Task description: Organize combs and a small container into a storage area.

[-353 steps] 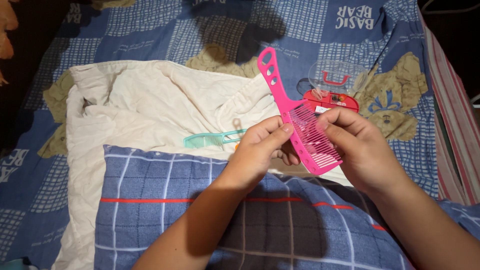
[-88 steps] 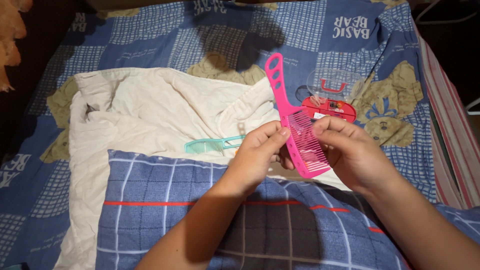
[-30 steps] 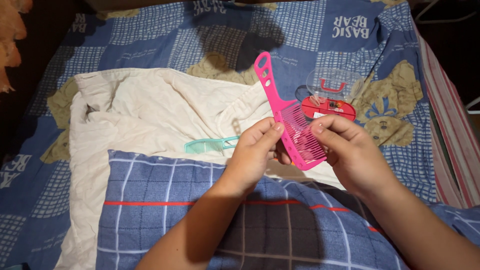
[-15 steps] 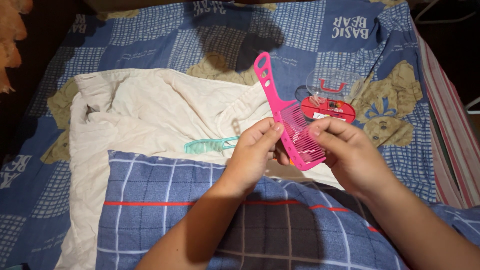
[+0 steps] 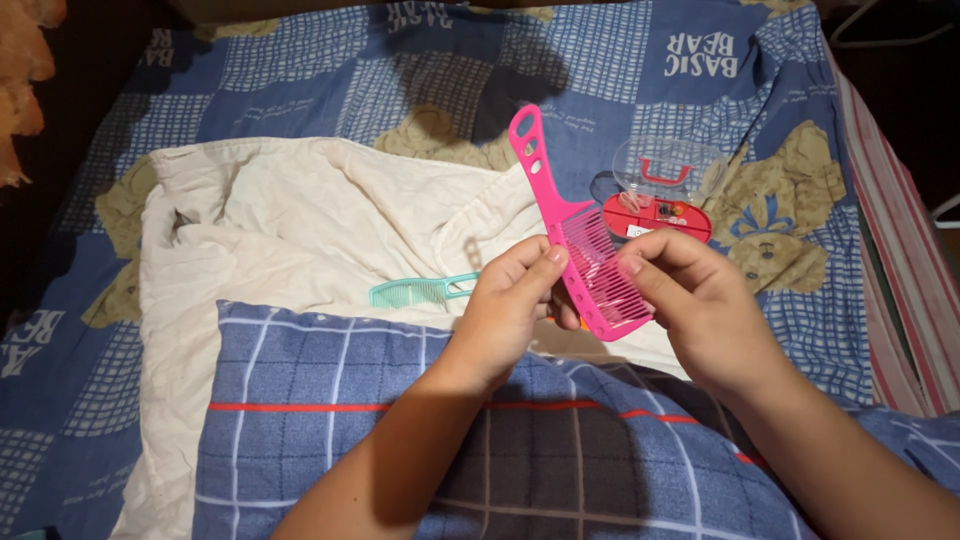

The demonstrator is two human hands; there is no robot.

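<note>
both forearms come in from the near edge and meet over the middle of the bed, above a blue plaid pillow point(image 5: 400, 410) that lies across the near part of the scene. the left hand point(image 5: 505, 310) is curled, its fingers closed on the spine edge of a pink comb point(image 5: 575, 235), with the thumb tucked behind and the index fingertip pressed against the comb's left rim. the right hand point(image 5: 700, 305) is bent at the wrist, its fingers drawn together and its fingertips pinched at the comb's teeth on the right side; whether anything sits between those fingertips cannot be told. the pink comb is held in the air between the two hands, tilted, its handle with oval holes pointing far and slightly left, its toothed end near the palms. just left of the left hand a teal comb point(image 5: 420, 291) lies flat on a crumpled cream cloth point(image 5: 300, 230), partly hidden behind the fingers. far and right of the hands, a small red case point(image 5: 665, 205) with a clear lid raised rests on the blue bear-patterned bedsheet point(image 5: 300, 90).
</note>
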